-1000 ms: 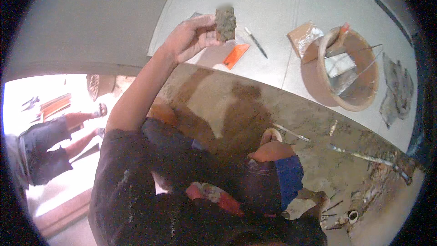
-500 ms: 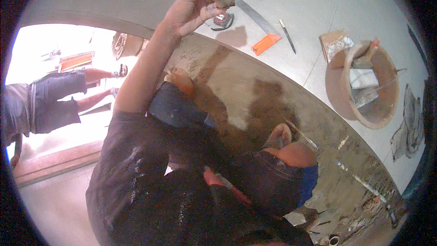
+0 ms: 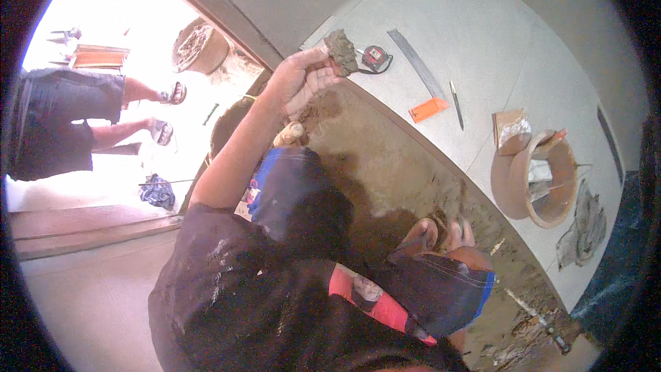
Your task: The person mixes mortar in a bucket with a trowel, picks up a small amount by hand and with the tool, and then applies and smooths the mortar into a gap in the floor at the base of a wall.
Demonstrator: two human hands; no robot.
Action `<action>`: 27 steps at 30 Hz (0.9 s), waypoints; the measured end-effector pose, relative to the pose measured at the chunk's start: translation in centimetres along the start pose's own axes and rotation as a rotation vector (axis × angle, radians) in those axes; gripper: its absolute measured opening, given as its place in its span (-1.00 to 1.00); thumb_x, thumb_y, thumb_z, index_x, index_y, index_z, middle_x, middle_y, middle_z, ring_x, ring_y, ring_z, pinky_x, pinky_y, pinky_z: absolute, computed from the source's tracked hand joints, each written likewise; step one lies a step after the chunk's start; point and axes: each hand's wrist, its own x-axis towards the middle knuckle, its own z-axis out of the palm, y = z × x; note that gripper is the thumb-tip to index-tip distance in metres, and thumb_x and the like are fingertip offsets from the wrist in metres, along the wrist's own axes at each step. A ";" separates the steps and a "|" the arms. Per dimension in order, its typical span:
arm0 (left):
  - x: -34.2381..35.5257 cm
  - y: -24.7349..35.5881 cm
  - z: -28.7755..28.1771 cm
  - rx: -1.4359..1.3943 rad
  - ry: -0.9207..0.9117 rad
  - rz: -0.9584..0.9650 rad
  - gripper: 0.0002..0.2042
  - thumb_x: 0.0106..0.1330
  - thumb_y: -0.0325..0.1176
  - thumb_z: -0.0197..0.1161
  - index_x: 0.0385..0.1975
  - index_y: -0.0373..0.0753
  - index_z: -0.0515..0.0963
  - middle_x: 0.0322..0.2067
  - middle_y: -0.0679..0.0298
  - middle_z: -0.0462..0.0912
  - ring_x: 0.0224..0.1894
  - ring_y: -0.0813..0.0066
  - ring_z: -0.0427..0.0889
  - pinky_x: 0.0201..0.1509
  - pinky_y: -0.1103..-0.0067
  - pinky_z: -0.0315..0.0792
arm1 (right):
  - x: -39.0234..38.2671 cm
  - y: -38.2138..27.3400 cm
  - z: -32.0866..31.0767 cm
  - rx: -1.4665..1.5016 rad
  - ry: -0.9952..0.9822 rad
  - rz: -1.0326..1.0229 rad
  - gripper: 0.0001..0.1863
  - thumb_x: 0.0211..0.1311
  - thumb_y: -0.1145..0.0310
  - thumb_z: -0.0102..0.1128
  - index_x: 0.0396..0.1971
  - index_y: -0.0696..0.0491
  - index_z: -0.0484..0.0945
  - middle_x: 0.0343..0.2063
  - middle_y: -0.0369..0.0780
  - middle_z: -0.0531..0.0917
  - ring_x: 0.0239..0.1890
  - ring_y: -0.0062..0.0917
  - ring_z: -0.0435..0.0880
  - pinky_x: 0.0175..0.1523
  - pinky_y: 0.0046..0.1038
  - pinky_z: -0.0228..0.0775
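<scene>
My left hand [image 3: 312,79] is closed around a rough grey-brown lump of what looks like wet mortar [image 3: 341,52], its arm stretched out at the upper left. Just right of the lump, a red and black tape measure [image 3: 375,58] lies on the pale tiled surface [image 3: 475,89]. Further right lie a try square [image 3: 428,107] with an orange handle and a dark pen [image 3: 457,105]. My right hand cannot be made out clearly; blurred fingers or toes [image 3: 458,233] show beside my bent knee.
Smeared wet mortar [image 3: 385,145] covers the strip around my feet. A round brown tub [image 3: 502,178] stands at the right, near a whitened block [image 3: 513,125] and a crumpled grey cloth [image 3: 585,227]. Another person [image 3: 58,120] is at the left, near a full basket-like container [image 3: 200,47].
The whole view has shifted, with the doorway side showing more. My left hand still holds the lump, now lower in the picture and beside the tape measure. Blurred digits have appeared by my knee.
</scene>
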 end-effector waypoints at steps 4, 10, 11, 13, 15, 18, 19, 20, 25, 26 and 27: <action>-0.7 -0.3 -3.3 -0.161 -0.086 -0.040 -0.77 0.46 -0.39 -0.04 -0.08 -0.41 0.46 -0.18 0.14 0.62 -0.15 0.39 0.64 -0.05 0.48 0.60 | 5.7 -14.6 -1.0 -0.064 -0.078 -0.534 -0.59 0.28 0.18 0.16 -0.01 0.16 0.49 -0.23 -0.07 0.62 -0.27 -0.34 0.59 -0.09 -0.36 0.41; -3.1 0.6 -5.2 -0.278 -0.042 -0.001 -0.77 0.44 -0.36 0.01 -0.07 -0.36 0.48 -0.18 0.19 0.61 -0.14 0.39 0.62 -0.02 0.46 0.54 | 8.6 -31.2 0.4 -0.388 -0.121 -0.986 -0.63 0.22 0.31 0.26 -0.03 0.12 0.42 -0.28 -0.04 0.59 -0.24 -0.15 0.62 -0.14 -0.26 0.45; -3.4 0.9 -5.0 -0.280 -0.027 0.018 -0.78 0.43 -0.36 0.03 -0.08 -0.35 0.49 -0.18 0.19 0.61 -0.14 0.38 0.62 -0.02 0.45 0.54 | 9.2 -32.8 1.0 -0.448 -0.111 -1.072 -0.64 0.23 0.32 0.26 -0.03 0.11 0.42 -0.29 -0.06 0.58 -0.26 -0.20 0.62 -0.14 -0.30 0.45; -3.8 1.0 -6.4 -0.302 -0.024 0.036 -0.79 0.43 -0.37 0.04 -0.09 -0.35 0.49 -0.18 0.18 0.61 -0.15 0.37 0.62 -0.04 0.44 0.54 | 10.3 -35.4 2.9 -0.516 -0.105 -1.144 -0.62 0.20 0.34 0.29 -0.03 0.09 0.41 -0.29 -0.05 0.58 -0.26 -0.16 0.62 -0.15 -0.26 0.46; -4.0 0.9 -7.7 -0.326 -0.020 0.049 -0.80 0.42 -0.37 0.05 -0.11 -0.35 0.50 -0.17 0.18 0.61 -0.15 0.35 0.63 -0.06 0.43 0.55 | 11.3 -37.0 4.7 -0.553 -0.108 -1.205 -0.62 0.17 0.37 0.31 -0.04 0.07 0.42 -0.29 -0.05 0.57 -0.26 -0.13 0.61 -0.16 -0.24 0.46; -4.2 1.1 -9.0 -0.336 0.003 0.088 -0.79 0.41 -0.35 0.07 -0.11 -0.35 0.51 -0.17 0.17 0.62 -0.17 0.33 0.63 -0.07 0.43 0.55 | 12.5 -38.2 6.9 -0.558 -0.125 -1.264 -0.63 0.16 0.40 0.32 -0.05 0.07 0.44 -0.28 -0.05 0.57 -0.28 -0.15 0.61 -0.16 -0.24 0.46; -4.3 0.9 -9.4 -0.322 0.021 0.106 -0.78 0.40 -0.33 0.08 -0.10 -0.33 0.52 -0.18 0.17 0.63 -0.18 0.32 0.64 -0.07 0.42 0.53 | 12.8 -38.3 7.4 -0.558 -0.133 -1.257 -0.63 0.17 0.39 0.32 -0.05 0.07 0.44 -0.27 -0.05 0.58 -0.27 -0.15 0.62 -0.15 -0.25 0.46; -4.3 0.9 -9.8 -0.308 0.039 0.123 -0.76 0.40 -0.31 0.08 -0.10 -0.32 0.52 -0.18 0.17 0.65 -0.19 0.32 0.64 -0.06 0.42 0.52 | 13.1 -38.5 7.8 -0.556 -0.142 -1.249 -0.64 0.17 0.38 0.31 -0.05 0.07 0.45 -0.26 -0.05 0.58 -0.26 -0.16 0.62 -0.14 -0.25 0.46; -3.6 1.7 -11.3 -0.249 0.139 0.106 -0.83 0.37 -0.38 0.10 -0.18 -0.34 0.50 -0.26 0.20 0.58 -0.23 0.34 0.64 -0.12 0.39 0.58 | 14.1 -39.2 9.8 -0.411 -0.333 -1.047 -0.58 0.19 0.27 0.29 0.00 0.11 0.45 -0.17 0.00 0.61 -0.11 -0.09 0.64 -0.03 -0.25 0.48; -3.4 1.8 -11.5 -0.251 0.160 0.097 -0.86 0.37 -0.42 0.11 -0.22 -0.36 0.48 -0.30 0.21 0.55 -0.25 0.34 0.63 -0.14 0.37 0.61 | 14.5 -39.1 10.1 -0.398 -0.371 -1.022 -0.57 0.19 0.27 0.29 0.01 0.11 0.45 -0.16 0.01 0.61 -0.10 -0.09 0.64 -0.02 -0.26 0.47; -3.5 2.0 -11.6 -0.232 0.179 0.083 -0.87 0.36 -0.42 0.11 -0.23 -0.36 0.48 -0.33 0.22 0.54 -0.28 0.36 0.63 -0.16 0.38 0.62 | 14.7 -39.0 10.5 -0.373 -0.416 -0.982 -0.57 0.19 0.25 0.29 0.01 0.12 0.45 -0.17 0.01 0.62 -0.10 -0.09 0.64 -0.01 -0.27 0.47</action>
